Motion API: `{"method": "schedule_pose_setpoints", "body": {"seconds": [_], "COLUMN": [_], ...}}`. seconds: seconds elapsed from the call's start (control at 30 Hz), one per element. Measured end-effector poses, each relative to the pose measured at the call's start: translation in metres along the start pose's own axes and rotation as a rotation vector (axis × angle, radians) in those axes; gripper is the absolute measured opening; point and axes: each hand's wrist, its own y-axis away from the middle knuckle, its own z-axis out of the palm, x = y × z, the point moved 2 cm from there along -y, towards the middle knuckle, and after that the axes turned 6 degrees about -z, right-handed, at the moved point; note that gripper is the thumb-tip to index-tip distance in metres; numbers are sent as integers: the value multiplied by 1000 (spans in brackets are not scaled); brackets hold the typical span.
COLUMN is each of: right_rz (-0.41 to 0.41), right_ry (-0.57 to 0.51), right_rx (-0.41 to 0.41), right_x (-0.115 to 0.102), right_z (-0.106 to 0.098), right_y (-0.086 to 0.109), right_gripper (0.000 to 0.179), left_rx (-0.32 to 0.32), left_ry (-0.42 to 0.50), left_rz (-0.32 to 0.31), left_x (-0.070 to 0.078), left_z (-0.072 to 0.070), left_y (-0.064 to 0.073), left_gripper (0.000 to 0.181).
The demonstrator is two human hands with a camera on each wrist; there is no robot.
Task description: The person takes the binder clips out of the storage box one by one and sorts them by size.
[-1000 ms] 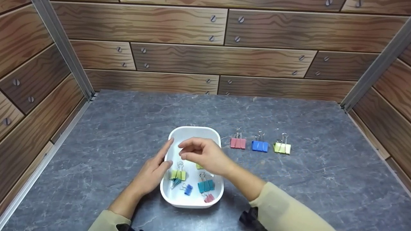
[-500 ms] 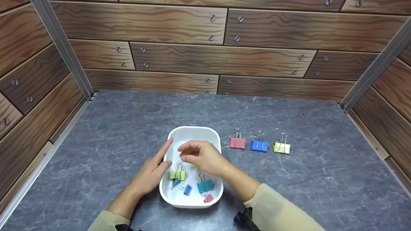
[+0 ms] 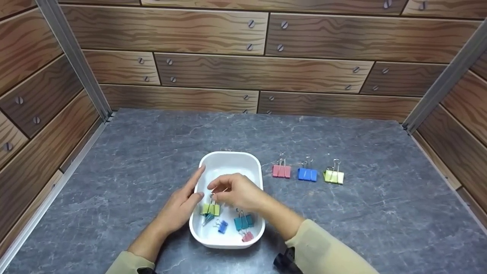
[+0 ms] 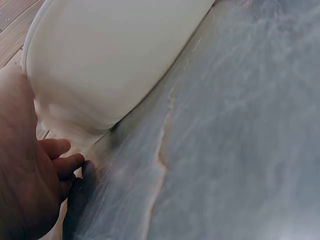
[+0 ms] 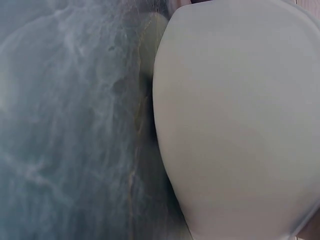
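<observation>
A white plastic tub (image 3: pixel 230 241) holds several binder clips. My left hand (image 3: pixel 180 207) rests on its left rim, index finger stretched along the edge and thumb over it. Inside the tub, my right hand (image 3: pixel 241 193) is bent over a yellow binder clip (image 3: pixel 206 209), thumb tip right at its wire handles, index finger apart from the thumb. Below that clip lies a small teal clip (image 3: pixel 208 219), with a small blue clip (image 3: pixel 222 227) nearby. A larger teal clip (image 3: pixel 243 222) and a small pink clip (image 3: pixel 247 237) lie at the right. The right wrist view shows only the tub's outer wall (image 5: pixel 235 120).
Right of the tub, a pink binder clip (image 3: pixel 281 171), a blue one (image 3: pixel 307 174) and a yellow one (image 3: pixel 334 177) stand in a row on the grey marbled table (image 3: pixel 361 213). Wood-patterned panels (image 3: pixel 213 68) enclose the back and sides.
My right hand has moved slightly down and toward me inside the tub, to the yellow clip's handles. A second yellow clip that showed under it is now hidden. The left hand stays put.
</observation>
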Motion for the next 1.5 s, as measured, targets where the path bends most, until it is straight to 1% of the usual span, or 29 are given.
{"method": "schedule_pose_setpoints", "body": {"seconds": [0.2,0.53,0.73,1.0,1.2,1.37,1.5], "right_rz": [13,24,29,37,45,59,39], "right_ry": [-19,30,48,44,29,-12,-35], "right_rx": [-31,-34,-39,-46,-2,74,131], "right_x": [0,-1,-1,-1,-2,-2,-3], "right_z": [3,3,4,3,3,2,2], "right_y": [1,2,2,3,2,1,0], "right_gripper": [21,16,15,13,11,11,12], "left_rx": [-3,-2,1,-1,-2,-8,-10], "left_ry": [-19,-24,-27,-19,-14,-6,-2], "left_rz": [17,37,28,25,12,2,-8], "left_x": [-1,-1,-2,-1,0,0,-1], "left_z": [0,0,0,0,0,0,-1], "left_y": [1,1,1,1,1,1,2], "left_gripper": [68,68,69,68,68,68,68]}}
